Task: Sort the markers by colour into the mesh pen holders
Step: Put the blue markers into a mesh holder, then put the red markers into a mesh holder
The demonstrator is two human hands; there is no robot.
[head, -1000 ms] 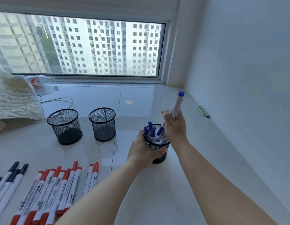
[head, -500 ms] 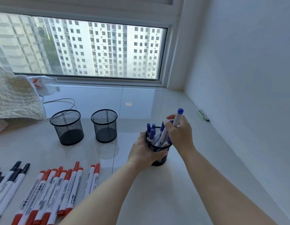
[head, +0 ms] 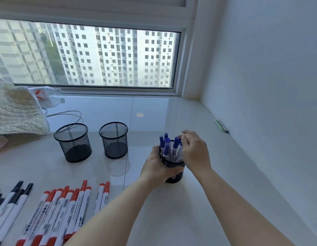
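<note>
Mesh holders: three round black wire-mesh pen holders stand on the glossy white tiled surface. The left mesh holder and the middle mesh holder stand near each other below the window; the right mesh holder stands apart from them, nearer the white wall.
Blue markers: at least six white-barrelled markers with blue caps stand caps-up in the right mesh holder, leaning slightly; the exact count is unclear where the hand covers them.
Red markers: about ten white-barrelled markers with red caps lie side by side at lower left, caps pointing away from the person; two of them lie a little to the right of the rest. Their near ends are cut off by the frame and the forearm.
Black markers: three or four white markers with black caps lie at the far left edge, partly out of frame.
Left hand: wrapped around the side of the right mesh holder, gripping it.
Right hand: over the holder's right rim, fingers curved at the blue caps; whether they pinch a marker cannot be told.
Other: a quilted cream cloth, a thin grey cable and a clear plastic bottle with a red label at left; a small green-and-black object by the wall, too small to identify.
</note>
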